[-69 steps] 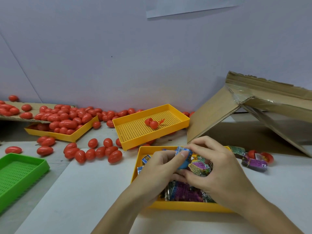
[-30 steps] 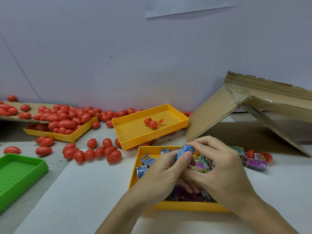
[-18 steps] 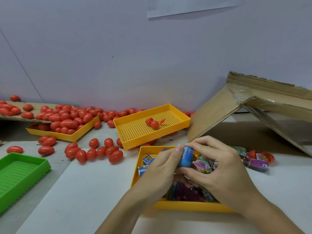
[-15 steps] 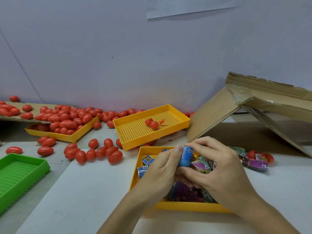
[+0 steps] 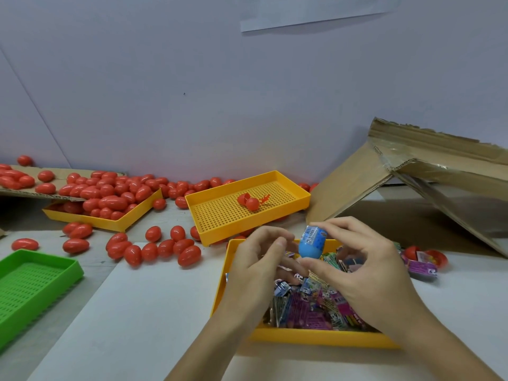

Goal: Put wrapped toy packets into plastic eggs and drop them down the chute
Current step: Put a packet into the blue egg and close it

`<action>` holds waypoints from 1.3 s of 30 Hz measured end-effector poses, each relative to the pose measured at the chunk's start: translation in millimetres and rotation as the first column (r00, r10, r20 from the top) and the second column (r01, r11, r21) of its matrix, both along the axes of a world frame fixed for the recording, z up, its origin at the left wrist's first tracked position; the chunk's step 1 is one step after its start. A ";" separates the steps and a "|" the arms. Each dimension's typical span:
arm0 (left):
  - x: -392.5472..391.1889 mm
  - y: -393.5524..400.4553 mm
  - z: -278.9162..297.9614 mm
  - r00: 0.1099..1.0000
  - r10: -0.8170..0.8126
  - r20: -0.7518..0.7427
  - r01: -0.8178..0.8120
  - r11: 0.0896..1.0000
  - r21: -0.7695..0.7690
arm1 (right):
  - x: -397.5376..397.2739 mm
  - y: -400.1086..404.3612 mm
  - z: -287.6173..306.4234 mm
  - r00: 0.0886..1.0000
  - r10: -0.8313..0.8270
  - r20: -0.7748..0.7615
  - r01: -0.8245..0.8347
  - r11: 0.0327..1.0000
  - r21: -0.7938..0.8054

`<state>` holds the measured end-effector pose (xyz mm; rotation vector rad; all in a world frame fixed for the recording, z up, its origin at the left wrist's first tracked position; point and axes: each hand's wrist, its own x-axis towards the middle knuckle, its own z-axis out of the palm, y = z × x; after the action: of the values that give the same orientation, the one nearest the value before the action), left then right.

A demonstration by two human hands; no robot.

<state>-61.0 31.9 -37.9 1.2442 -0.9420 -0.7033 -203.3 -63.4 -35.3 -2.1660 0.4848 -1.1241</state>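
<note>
R grip (image 5: 365, 273) round blue egg (image 5: 312, 244)

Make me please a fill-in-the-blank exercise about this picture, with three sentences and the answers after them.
1. The right hand holds a half egg whose colour is ____.
2. The tray under both hands holds wrapped toy packets and is ____ in colour.
3. The tray at the left edge is ____ in colour.

Missing words: blue; yellow; green
</note>
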 end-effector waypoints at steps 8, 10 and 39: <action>-2.8 0.4 -1.5 0.990 0.054 0.127 -0.053 0.998 -0.013 | 1.8 -0.3 -1.4 1.000 -0.005 -0.016 0.004 0.999 -0.038; -1.6 0.6 -2.9 0.988 0.072 0.138 -0.071 0.997 -0.014 | 2.2 0.1 -1.5 1.000 -0.016 -0.023 0.015 0.998 -0.057; -11.1 0.3 -3.1 0.910 0.032 0.413 -0.066 0.996 0.068 | -9.5 -18.4 2.0 0.991 0.132 -0.003 -0.120 0.909 0.398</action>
<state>-72.1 32.2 -41.0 1.5175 -1.2312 -0.4468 -212.8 -81.7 -33.3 -1.8298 0.5274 -0.8388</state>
